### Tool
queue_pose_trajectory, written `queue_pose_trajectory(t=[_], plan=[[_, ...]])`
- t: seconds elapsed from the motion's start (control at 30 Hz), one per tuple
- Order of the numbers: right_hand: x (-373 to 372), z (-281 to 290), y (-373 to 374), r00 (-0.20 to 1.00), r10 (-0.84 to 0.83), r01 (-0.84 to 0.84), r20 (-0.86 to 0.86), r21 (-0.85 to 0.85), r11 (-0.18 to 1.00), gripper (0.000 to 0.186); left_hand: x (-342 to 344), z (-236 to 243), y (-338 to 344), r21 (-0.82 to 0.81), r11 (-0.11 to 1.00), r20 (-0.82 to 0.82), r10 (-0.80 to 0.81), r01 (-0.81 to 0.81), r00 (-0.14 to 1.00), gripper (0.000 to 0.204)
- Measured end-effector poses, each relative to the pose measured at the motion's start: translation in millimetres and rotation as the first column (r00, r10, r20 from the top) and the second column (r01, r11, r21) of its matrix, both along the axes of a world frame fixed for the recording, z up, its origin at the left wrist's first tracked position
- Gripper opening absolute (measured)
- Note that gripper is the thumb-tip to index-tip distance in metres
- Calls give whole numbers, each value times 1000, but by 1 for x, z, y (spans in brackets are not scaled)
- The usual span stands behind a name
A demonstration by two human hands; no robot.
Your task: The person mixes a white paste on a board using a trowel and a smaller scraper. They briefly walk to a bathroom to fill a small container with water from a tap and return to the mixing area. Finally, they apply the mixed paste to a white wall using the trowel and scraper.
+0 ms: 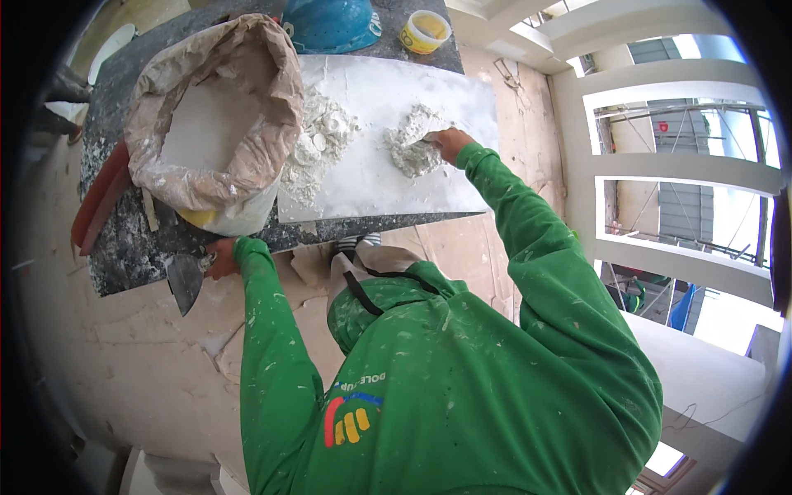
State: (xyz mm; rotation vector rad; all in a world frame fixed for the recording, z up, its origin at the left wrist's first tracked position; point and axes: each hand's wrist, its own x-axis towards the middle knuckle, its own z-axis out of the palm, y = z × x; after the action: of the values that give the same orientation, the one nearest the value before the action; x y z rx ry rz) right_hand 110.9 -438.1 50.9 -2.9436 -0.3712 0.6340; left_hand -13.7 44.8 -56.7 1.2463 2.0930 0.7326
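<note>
- Room: pale, bare space; floor (157, 355) dusty beige, with cracks or seams and stains.
- Right side: white wall frame (582, 157) with large openings; metal scaffold poles and grey sheeting outside.
- Table (111, 268): dark top, thickly specked and smeared white, mostly at the left end.
- White board (371, 194): flat on the table, smooth, dusted with crumbs; its right part reaches past the dark top.
- Paper bag (148, 157): brown, mouth open and crumpled, pale powder inside; stands left of the board.
- Blue plastic thing (330, 29): behind the board, cut by the upper edge; kind unclear.
- Larger heap (320, 142): lumpy, whitish, on the board just beside the bag.
- Smaller heap (410, 157): greyer, on the board's right half, apart from the larger one.
- Trowel (185, 285): grey blade at the table's near edge, pointing down; left hand (221, 259) gripping its handle, fingers curled.
- Right hand (450, 143): fingertips in the smaller heap; cannot tell whether they close on anything.
- Yellow tub (425, 33): far edge of table, near the board.
</note>
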Motion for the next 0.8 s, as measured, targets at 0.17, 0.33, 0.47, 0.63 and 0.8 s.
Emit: queue_pose_trajectory(t=[0.17, 0.33, 0.47, 0.63, 0.8], plan=[[43, -8, -19, 971, -139, 151, 196, -46, 987, 35, 2, 0, -3, 17, 999, 34, -27, 27, 999, 61], [-19, -21, 19, 998, -14, 19, 64, -75, 997, 38, -2, -9, -7, 13, 1000, 68, -29, 29, 997, 61], [-27, 2, -7, 991, -90, 86, 95, 51, 995, 36, -2, -17, -24, -35, 997, 147, -68, 74, 987, 61], [-33, 22, -44, 921, -273, 113, 279, 478, 871, 30, -71, -62, 4, 328, 913, 233, -326, 242, 916, 62], [-72, 4, -89, 797, -600, 261, 65, 859, 440, 31, -137, 65, -87, 465, 743, 596, -665, 482, 450, 35]])
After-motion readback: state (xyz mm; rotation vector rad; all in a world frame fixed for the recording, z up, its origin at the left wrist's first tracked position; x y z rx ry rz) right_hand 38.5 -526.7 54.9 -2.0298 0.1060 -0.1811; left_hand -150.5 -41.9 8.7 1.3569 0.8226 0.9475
